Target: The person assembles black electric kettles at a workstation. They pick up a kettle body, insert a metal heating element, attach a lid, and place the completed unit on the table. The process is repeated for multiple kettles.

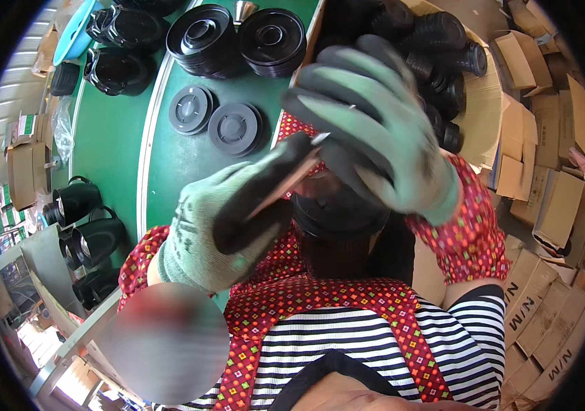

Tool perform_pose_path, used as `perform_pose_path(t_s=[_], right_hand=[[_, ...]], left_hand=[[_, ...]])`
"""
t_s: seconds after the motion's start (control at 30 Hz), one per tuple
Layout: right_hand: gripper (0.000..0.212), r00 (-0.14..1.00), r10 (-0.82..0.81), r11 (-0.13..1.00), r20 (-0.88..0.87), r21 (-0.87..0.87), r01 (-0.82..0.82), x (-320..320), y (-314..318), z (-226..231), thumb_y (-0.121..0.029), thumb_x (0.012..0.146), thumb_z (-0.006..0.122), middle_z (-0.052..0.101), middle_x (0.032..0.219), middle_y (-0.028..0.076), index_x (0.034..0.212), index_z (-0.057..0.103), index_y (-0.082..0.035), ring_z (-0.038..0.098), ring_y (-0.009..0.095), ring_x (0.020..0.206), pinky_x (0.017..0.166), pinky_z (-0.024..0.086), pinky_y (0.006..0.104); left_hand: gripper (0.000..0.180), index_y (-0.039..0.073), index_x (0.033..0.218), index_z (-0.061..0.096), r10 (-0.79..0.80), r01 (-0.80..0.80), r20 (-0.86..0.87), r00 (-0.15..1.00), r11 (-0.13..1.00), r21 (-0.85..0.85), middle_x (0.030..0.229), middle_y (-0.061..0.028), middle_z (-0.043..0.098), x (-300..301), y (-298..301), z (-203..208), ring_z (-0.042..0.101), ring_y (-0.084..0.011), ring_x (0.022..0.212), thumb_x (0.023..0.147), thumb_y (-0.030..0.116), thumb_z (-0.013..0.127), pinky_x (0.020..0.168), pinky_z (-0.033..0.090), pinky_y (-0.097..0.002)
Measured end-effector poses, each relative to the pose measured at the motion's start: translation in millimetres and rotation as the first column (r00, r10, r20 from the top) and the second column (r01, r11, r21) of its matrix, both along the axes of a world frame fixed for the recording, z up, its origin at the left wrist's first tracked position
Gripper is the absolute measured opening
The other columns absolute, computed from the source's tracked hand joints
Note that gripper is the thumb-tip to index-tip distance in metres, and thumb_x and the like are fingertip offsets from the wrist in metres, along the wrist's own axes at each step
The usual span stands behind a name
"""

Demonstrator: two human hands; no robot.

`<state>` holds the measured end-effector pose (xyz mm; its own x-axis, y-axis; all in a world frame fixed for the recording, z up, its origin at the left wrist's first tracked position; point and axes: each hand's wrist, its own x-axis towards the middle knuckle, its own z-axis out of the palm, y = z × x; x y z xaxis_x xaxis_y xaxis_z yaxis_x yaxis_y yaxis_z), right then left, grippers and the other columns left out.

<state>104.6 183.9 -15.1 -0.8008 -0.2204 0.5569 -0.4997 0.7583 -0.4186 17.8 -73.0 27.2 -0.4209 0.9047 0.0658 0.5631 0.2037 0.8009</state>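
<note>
Both my hands wear pale green gloves with black coating. My left hand (227, 212) is closed, its thumb pressed along a slim, flat, pinkish-brown tool (280, 186) with a bright tip. Right beside that tip is my right hand (375, 127), raised and smeared by motion; whether its fingers grip anything does not show. Under the hands, at my lap, sits a round black part (340, 214), partly covered by the right glove.
On the green table (111, 147) stand stacks of black round lids (201, 34), flat grey-black discs (235, 128) and glossy black pots (121, 72). A large carton (481, 116) of black parts is at the right, with more cardboard boxes (546, 322) beyond.
</note>
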Motion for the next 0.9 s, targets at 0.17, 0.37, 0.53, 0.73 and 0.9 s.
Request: perform_pose_path(t_s=[0.17, 0.37, 0.53, 0.73, 0.9], right_hand=[[0.029, 0.979, 0.197, 0.948, 0.057, -0.265, -0.176, -19, 25, -91, -0.024, 0.095, 0.068, 0.069, 0.098, 0.02, 0.112, 0.072, 0.0, 0.066, 0.04, 0.095, 0.093, 0.049, 0.0468], [0.028, 0.92, 0.393, 0.655, 0.003, -0.703, -0.277, -13, 2, -160, -0.018, 0.102, 0.071, 0.066, 0.128, 0.015, 0.126, 0.07, -0.005, 0.063, 0.03, 0.121, 0.11, 0.048, 0.0435], [0.026, 0.685, 0.726, 0.406, 0.056, -0.839, -0.363, -33, 2, -139, -0.022, 0.101, 0.067, 0.065, 0.118, 0.016, 0.114, 0.071, 0.0, 0.061, 0.031, 0.117, 0.111, 0.043, 0.0452], [0.03, 0.636, 0.764, 0.325, 0.112, -0.918, -0.228, -9, -4, -128, -0.024, 0.1, 0.065, 0.065, 0.115, 0.017, 0.099, 0.073, 0.004, 0.061, 0.032, 0.121, 0.113, 0.041, 0.0479], [0.025, 0.926, 0.373, 0.834, -0.056, -0.418, -0.361, 2, 2, -115, -0.01, 0.097, 0.068, 0.063, 0.128, 0.021, 0.119, 0.067, 0.002, 0.06, 0.041, 0.127, 0.114, 0.046, 0.0508]], left_hand=[[0.06, -0.005, 0.148, 0.059, -0.011, 0.057, 0.238, 0.971, 0.98, -0.19, 0.122, -0.0196, 0.072, -12, 35, 38, 0.072, -0.0237, 0.101, 0.092, 0.016, 0.066, 0.087, 0.056, -0.0358], [0.042, 0.0, 0.128, 0.07, -0.466, 0.465, -0.044, 0.884, 0.863, 0.195, 0.125, -0.0215, 0.068, -1, 77, -12, 0.064, -0.0424, 0.122, 0.089, 0.017, 0.068, 0.107, 0.048, -0.055], [0.04, 0.006, 0.12, 0.069, -0.231, 0.233, -0.162, 0.959, 0.972, -0.008, 0.112, -0.0147, 0.066, 66, 114, -24, 0.062, -0.0368, 0.106, 0.084, 0.021, 0.077, 0.101, 0.045, -0.0509], [0.053, 0.006, 0.131, 0.063, -0.156, 0.082, -0.242, 0.958, 0.953, -0.291, 0.128, -0.0185, 0.059, 92, 135, -33, 0.054, -0.0395, 0.12, 0.087, 0.033, 0.075, 0.105, 0.04, -0.0552], [0.032, 0.007, 0.116, 0.073, -0.401, 0.372, 0.066, 0.914, 0.892, 0.256, 0.113, -0.0129, 0.068, 48, 82, -33, 0.063, -0.0347, 0.112, 0.088, 0.023, 0.077, 0.105, 0.045, -0.0527]])
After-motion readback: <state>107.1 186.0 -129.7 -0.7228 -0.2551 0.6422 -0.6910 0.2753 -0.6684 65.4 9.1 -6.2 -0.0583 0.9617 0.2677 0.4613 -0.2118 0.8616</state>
